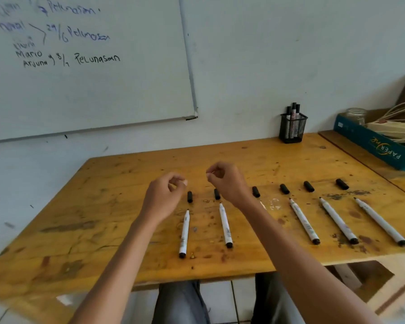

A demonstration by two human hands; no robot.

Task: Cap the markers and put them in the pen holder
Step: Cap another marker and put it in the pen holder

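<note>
A worn wooden counter (126,195) carries a row of uncapped markers (225,226), loose black caps (308,186) beyond them, and a mesh pen holder (292,127) by the wall.

An office or classroom: a scribbled whiteboard (87,66) hangs above a worn wooden table (103,206).

whiteboard (87,66) with handwriting, worn wooden table (103,206), blue paper box (372,143), glass jar (357,113)

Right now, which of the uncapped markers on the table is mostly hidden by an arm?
The third marker from the left. Only a short piece near its tip shows beside the right forearm; the other markers lie in full view.
</note>
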